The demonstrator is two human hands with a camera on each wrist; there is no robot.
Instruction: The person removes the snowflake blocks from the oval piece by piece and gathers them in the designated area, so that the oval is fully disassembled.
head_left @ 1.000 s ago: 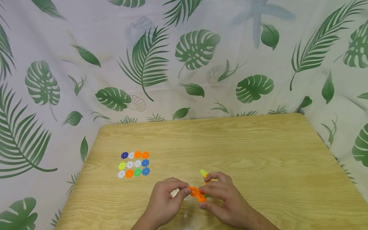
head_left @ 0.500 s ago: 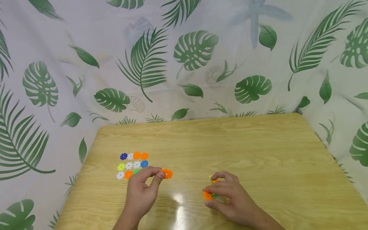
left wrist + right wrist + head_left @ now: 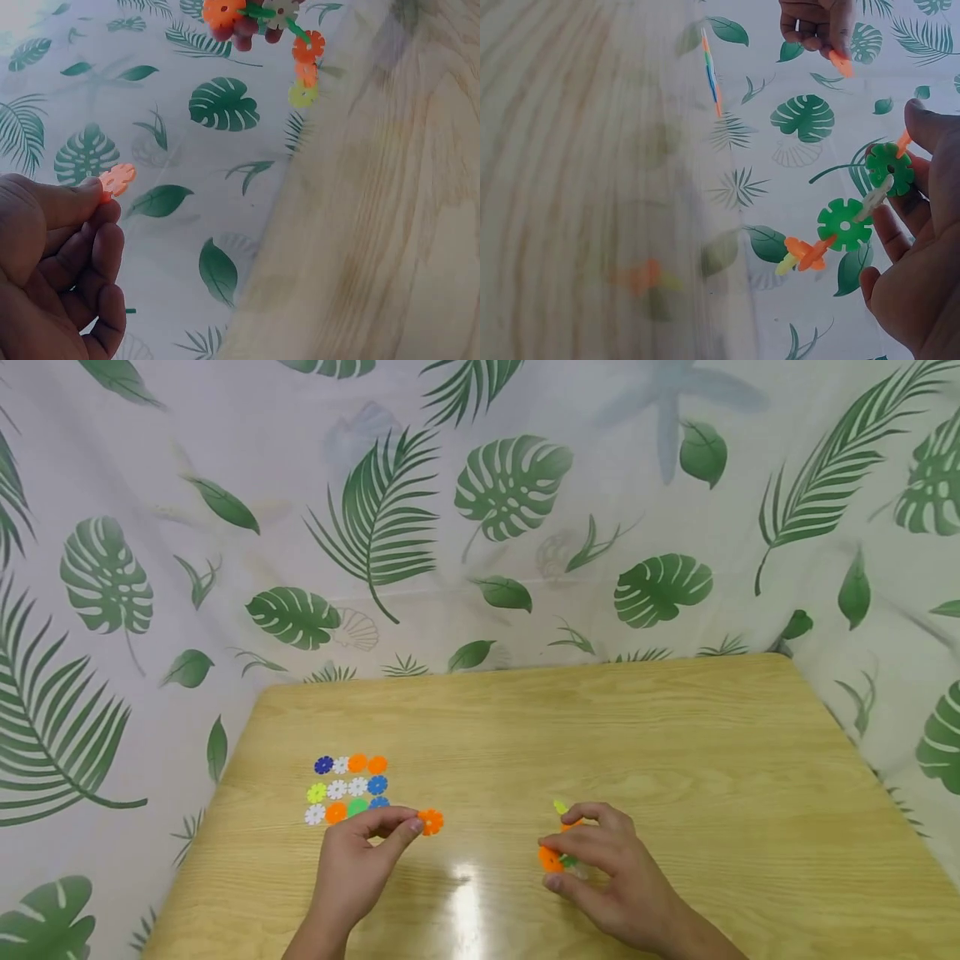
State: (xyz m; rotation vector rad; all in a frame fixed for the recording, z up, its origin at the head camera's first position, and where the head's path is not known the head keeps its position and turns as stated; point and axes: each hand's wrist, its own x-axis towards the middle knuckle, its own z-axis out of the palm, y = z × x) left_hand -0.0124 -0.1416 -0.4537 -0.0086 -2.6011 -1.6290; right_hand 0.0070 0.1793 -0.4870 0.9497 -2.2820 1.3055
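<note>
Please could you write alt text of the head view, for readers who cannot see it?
A person's left hand pinches an orange notched disc above a wooden table, while the right hand holds a chain of joined discs. Three rows of coloured discs lie beyond the left hand; a leaf-patterned cloth hangs behind.

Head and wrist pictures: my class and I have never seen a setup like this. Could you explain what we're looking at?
There is no machine, just a person's bare hands. The head picture comes from a camera worn on the head, looking forward and down. The other two come from cameras on the wrists, so the scene looks turned sideways. On the wood-patterned table lie three rows of notched discs, partly hidden by the left hand. That hand pinches an orange disc. The right hand holds a chain of joined discs.
</note>
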